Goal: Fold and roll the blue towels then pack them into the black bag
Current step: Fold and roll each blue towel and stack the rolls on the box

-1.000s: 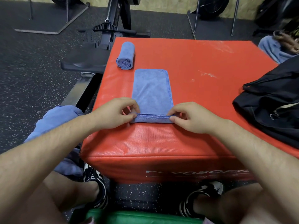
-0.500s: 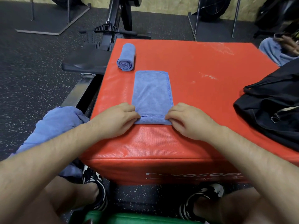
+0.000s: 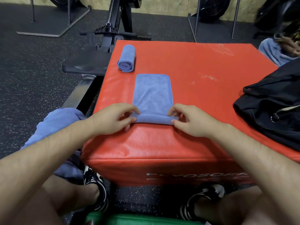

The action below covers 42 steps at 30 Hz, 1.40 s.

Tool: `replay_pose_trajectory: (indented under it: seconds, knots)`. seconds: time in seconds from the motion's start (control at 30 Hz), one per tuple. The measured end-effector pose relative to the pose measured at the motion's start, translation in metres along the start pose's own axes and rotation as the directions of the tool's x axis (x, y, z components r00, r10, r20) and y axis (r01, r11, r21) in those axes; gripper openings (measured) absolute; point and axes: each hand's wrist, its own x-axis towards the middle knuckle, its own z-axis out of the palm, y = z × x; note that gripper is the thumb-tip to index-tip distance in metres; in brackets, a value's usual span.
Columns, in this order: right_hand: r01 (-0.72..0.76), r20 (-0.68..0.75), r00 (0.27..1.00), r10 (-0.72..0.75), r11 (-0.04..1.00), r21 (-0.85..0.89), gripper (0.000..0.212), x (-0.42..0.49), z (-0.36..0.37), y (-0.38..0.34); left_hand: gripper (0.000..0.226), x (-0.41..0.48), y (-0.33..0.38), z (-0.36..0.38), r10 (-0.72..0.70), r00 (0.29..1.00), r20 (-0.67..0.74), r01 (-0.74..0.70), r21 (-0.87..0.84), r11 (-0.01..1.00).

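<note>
While my left hand [image 3: 113, 121] and right hand [image 3: 192, 123] pinch ends of blue towel [image 3: 152, 93] roll, keep ends level, roll tight, straight ahead of hands.

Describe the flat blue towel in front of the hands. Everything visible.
The flat blue towel is a soft, fuzzy-looking cloth with a stitched hem. It is folded into a long narrow strip and lies on the red padded box, its length running away from the person. Its near end is curled up into a small roll. The left hand and right hand pinch that roll's two ends.
</note>
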Motion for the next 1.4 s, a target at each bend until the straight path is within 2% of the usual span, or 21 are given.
replay_pose_trajectory:
  seconds: [0.07,0.17,0.3,0.43,0.5,0.6,0.7,0.8,0.87,0.97,1.03,1.2,1.3,1.4]
  knots:
    - [-0.034,0.02,0.999,0.033,0.995,0.093,0.021,-0.001,-0.002,-0.003,0.013,-0.001,0.007,0.0,-0.073,0.997,0.034,0.076,-0.093,0.993]
    - [-0.005,-0.018,1.0,0.005,1.0,0.024,0.017,0.002,0.004,-0.004,0.013,0.003,0.008,0.005,-0.083,0.997,0.005,0.083,-0.076,0.994]
    - [0.093,-0.096,0.989,-0.112,0.979,-0.182,0.017,0.007,0.009,0.003,0.016,0.011,-0.003,0.009,0.018,0.99,-0.139,-0.006,0.084,0.996]
    - [0.224,-0.067,0.963,-0.261,0.913,-0.341,0.017,0.009,0.007,-0.001,0.024,0.013,0.004,0.01,0.161,0.983,-0.088,-0.145,0.161,0.976]
    - [0.227,-0.023,0.968,-0.25,0.912,-0.343,0.017,0.007,0.007,-0.004,0.02,0.012,0.004,0.01,0.186,0.98,-0.075,-0.168,0.198,0.966]
    - [0.145,0.017,0.989,-0.147,0.944,-0.296,0.032,0.005,0.007,0.0,0.023,0.01,-0.003,0.009,0.185,0.982,-0.047,-0.172,0.2,0.965]
    - [0.08,-0.021,0.996,-0.085,0.98,-0.181,0.033,0.007,0.01,0.005,0.031,0.011,-0.007,0.008,0.164,0.985,-0.054,-0.151,0.197,0.969]
    - [0.057,-0.042,0.997,-0.063,0.989,-0.135,0.029,0.01,0.011,0.005,0.027,0.014,-0.004,0.005,0.132,0.99,-0.056,-0.121,0.163,0.979]
    - [0.045,-0.052,0.997,-0.052,0.992,-0.116,0.026,0.012,0.007,0.003,0.023,0.016,0.0,0.001,0.069,0.997,-0.041,-0.065,0.085,0.994]
    - [-0.065,-0.002,0.998,0.065,0.998,-0.026,0.024,0.011,-0.003,-0.002,0.02,0.015,0.004,-0.002,-0.071,0.997,0.008,0.072,-0.048,0.996]
    - [-0.1,0.023,0.995,0.1,0.995,0.016,0.023,0.01,-0.005,-0.004,0.019,0.015,0.005,0.001,-0.103,0.994,0.02,0.104,-0.068,0.992]
    - [-0.069,-0.033,0.997,0.068,0.997,-0.019,0.016,0.015,0.001,-0.003,0.023,0.021,-0.001,0.007,-0.149,0.989,0.0,0.148,-0.063,0.987]
    - [-0.011,-0.13,0.992,0.001,0.997,-0.074,0.017,0.018,0.004,0.002,0.023,0.025,-0.001,0.008,-0.054,0.994,-0.099,0.058,0.038,0.998]
    - [0.079,-0.189,0.974,-0.123,0.971,-0.227,0.017,0.02,0.004,0.004,0.016,0.029,0.001,0.007,0.049,0.982,-0.181,-0.023,0.146,0.989]
